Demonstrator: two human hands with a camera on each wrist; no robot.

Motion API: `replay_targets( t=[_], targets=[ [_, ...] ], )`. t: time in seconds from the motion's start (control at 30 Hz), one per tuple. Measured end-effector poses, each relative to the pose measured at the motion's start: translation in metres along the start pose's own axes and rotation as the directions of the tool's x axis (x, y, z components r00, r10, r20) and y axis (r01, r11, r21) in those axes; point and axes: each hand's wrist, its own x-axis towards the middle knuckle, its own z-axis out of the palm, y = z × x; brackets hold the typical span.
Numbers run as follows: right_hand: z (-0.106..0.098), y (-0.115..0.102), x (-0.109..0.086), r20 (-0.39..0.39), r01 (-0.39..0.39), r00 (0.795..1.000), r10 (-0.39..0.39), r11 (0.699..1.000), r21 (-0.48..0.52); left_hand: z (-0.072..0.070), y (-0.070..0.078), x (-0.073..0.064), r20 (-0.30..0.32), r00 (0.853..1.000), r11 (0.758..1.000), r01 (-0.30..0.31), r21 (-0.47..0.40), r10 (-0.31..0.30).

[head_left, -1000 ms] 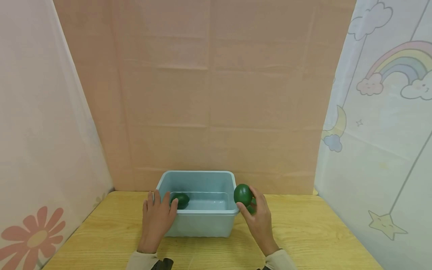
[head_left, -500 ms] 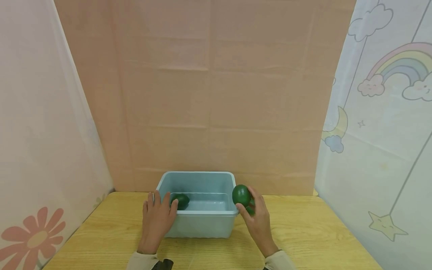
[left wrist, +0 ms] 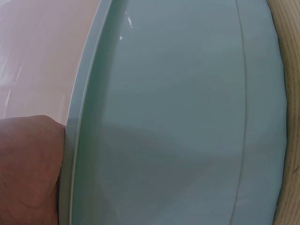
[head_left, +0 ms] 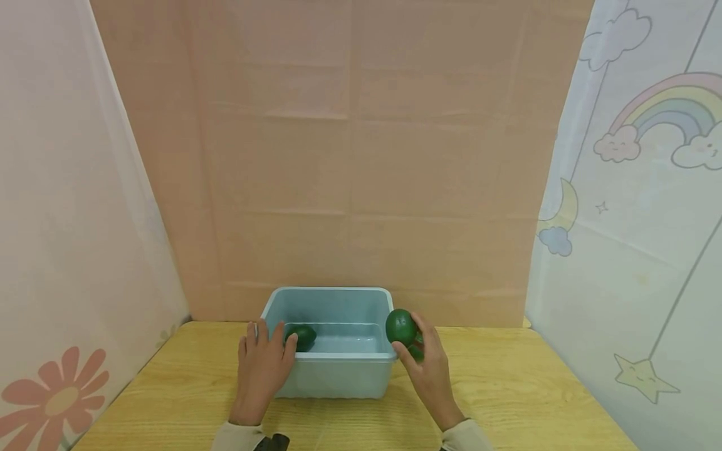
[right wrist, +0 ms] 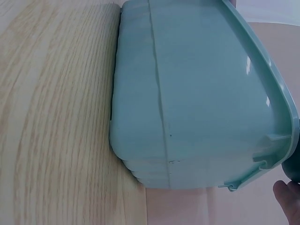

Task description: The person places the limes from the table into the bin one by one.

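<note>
A light blue plastic bin (head_left: 344, 379) stands on the table in the head view. My left hand (head_left: 262, 369) rests over its front left corner, fingers fairly straight and spread across the rim. Inside, partly behind those fingers, lies a dark green avocado (head_left: 305, 337). At the bin's right rim my right hand (head_left: 431, 373) grips another glossy avocado (head_left: 401, 327) between thumb and fingers. More green shows lower down behind the thumb. From the right wrist, only a dark sliver of the held avocado (right wrist: 293, 164) appears beside the rim, with a fingertip (right wrist: 287, 199) below it.
The wood-grain table (head_left: 507, 382) spreads around the bin. Behind it rises a creased brown backdrop (head_left: 361, 175). Pale printed curtains close off the left (head_left: 73, 188) and right (head_left: 637, 269) sides.
My right hand has shifted slightly left with the avocado, bringing it a little over the bin's right rim. The left hand, the bin and the avocado inside stay in place.
</note>
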Motion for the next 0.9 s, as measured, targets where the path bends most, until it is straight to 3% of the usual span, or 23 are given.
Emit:
replay_targets(
  t=[0.23,0.53,0.9],
  targets=[
    [0.0018,-0.0012,-0.0002,0.008,-0.004,1.0,0.004,1.0,0.005,0.0006,-0.0002,0.0004,-0.027,1.0,1.0,-0.015,0.007,0.016],
    [0.0034,-0.0032,-0.0035,0.061,-0.049,0.997,0.048,0.999,0.013,0.0006,-0.0005,-0.0004,-0.007,1.0,1.0,-0.008,0.012,0.008],
    [0.0053,0.0008,-0.0055,0.081,0.017,0.997,-0.016,1.0,-0.012,0.0007,0.0004,-0.0005,-0.006,1.0,1.0,0.0,0.004,0.0]
  ],
)
